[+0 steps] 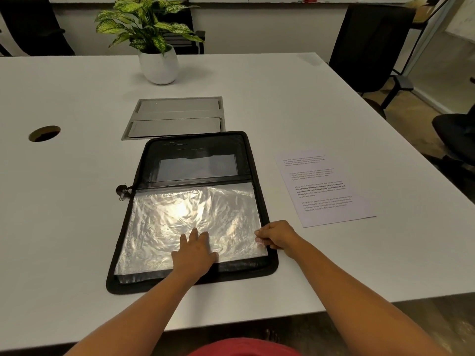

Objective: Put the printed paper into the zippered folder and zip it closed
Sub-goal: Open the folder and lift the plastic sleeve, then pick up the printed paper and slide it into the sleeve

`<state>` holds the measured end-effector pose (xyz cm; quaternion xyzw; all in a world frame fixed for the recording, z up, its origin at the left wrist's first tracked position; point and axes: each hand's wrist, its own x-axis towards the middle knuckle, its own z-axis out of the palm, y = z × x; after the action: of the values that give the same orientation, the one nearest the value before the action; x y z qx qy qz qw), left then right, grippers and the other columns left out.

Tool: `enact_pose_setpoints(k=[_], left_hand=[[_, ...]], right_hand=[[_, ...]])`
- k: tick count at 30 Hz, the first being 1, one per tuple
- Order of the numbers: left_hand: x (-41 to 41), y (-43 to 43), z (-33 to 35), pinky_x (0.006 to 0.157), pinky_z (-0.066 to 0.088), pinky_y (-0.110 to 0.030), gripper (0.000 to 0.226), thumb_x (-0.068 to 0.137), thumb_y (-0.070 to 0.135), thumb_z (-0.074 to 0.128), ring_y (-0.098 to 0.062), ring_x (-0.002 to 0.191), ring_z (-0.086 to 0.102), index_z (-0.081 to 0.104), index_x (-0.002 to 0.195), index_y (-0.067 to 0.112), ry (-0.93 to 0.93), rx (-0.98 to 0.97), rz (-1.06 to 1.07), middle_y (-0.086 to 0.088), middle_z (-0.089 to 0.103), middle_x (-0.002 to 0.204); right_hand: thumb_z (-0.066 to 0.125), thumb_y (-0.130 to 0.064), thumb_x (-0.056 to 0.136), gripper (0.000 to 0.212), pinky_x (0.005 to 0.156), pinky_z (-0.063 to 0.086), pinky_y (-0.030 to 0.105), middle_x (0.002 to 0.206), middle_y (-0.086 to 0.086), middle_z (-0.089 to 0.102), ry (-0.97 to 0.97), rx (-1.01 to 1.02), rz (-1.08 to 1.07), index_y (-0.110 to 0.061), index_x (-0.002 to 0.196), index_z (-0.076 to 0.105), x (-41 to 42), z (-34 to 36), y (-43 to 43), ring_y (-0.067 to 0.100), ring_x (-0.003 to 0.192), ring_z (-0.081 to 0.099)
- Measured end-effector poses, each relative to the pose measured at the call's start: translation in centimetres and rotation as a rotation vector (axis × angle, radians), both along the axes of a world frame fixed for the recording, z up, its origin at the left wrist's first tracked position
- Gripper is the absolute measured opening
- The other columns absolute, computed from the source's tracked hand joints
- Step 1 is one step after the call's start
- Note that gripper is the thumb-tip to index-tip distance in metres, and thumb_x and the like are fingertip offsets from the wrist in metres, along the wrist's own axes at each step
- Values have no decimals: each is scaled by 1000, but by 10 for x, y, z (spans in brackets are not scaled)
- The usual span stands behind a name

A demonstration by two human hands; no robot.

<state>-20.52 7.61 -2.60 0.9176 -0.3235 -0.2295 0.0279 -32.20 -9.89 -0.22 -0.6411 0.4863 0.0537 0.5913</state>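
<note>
I am leaning over the white table with the zippered folder lying open flat in front of me, its black rim framing two halves. My left hand is resting palm down on the near half, fingers spread and flat, pressing on the stack of shiny clear plastic sleeves that is filling that side; it is gripping nothing. My right hand is sitting at the right edge of the same stack, its fingertips pinched together on the edge of the top sleeve near the folder's right border. The far half of the folder is showing a black inner panel with a clear window pocket. The zipper pull is hanging out on the folder's left side at the fold, lying on the table. The printed paper is lying flat on the table to the right of the folder, apart from it and beyond my right hand, text side up. Farther back a grey cable hatch is sitting flush in the table just behind the folder, and a potted plant is standing beyond that.
</note>
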Motion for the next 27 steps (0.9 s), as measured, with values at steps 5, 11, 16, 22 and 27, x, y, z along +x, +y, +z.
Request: enact_pose_setpoints(k=[5, 11, 16, 22, 27], left_hand=[[-8, -23, 8, 94, 43, -43, 46, 89, 43, 50, -28, 125, 39, 47, 124, 14, 24, -42, 64, -5, 39, 135], [-25, -73, 16, 107, 32, -32, 52, 90, 35, 55, -21, 135, 33, 43, 135, 13, 126, -274, 3, -5, 32, 148], [-41, -129, 23, 102, 35, -27, 50, 89, 33, 58, -20, 128, 42, 45, 132, 11, 234, -347, -8, -5, 42, 141], [-59, -189, 26, 97, 39, -27, 54, 89, 30, 59, -22, 127, 44, 42, 135, 10, 467, -397, 71, -9, 41, 143], [-71, -227, 30, 100, 37, -33, 56, 91, 28, 56, -28, 128, 42, 35, 138, 6, 716, -462, 380, -12, 41, 143]], right_hand=[[66, -20, 85, 12, 46, 37, 13, 71, 0, 65, 56, 89, 136, -11, 77, 63, -17, 2, -18, 2, 49, 59], [64, -21, 86, 15, 49, 40, 16, 72, 2, 64, 42, -34, 118, -13, 73, 60, -39, -3, -53, 10, 58, 56], [64, -12, 85, 21, 53, 48, 15, 64, 1, 61, 13, -297, -89, -13, 65, 57, -58, -3, -99, 6, 50, 56], [62, -15, 86, 24, 83, 45, 29, 115, 14, 60, 182, -611, -131, -4, 107, 61, -86, -9, -159, 28, 103, 58], [60, -26, 88, 60, 110, 32, 43, 145, 16, 34, 381, -683, -115, -7, 138, 34, -106, -14, -193, 30, 135, 31]])
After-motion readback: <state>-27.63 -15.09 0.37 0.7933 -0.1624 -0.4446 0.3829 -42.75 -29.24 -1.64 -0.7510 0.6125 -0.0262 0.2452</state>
